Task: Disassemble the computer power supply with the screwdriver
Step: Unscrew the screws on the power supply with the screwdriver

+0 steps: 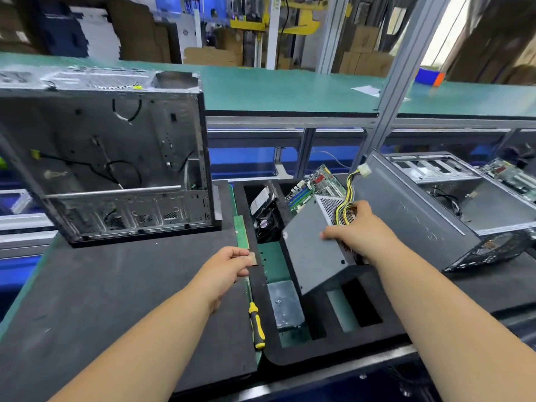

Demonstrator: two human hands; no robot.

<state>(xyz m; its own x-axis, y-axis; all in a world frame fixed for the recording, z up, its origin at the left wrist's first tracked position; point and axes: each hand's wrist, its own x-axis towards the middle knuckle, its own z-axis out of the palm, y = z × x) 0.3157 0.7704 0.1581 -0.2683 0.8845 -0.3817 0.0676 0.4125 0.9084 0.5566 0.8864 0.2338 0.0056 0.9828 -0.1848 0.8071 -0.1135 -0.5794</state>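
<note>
Nearest, the yellow-and-black screwdriver (257,326) is left lying untouched while the power supply (316,245) is gripped by the right hand (355,227) and a small tan piece (253,259) is pinched by the left hand (224,269)

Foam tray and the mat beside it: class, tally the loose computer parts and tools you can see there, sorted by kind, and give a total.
Power supply, held by the right hand: 1
Motherboard: 1
Hard drive: 1
Cooler fan: 1
Screwdriver: 1
Silver drive in the tray's near slot: 1
Total: 6
</note>
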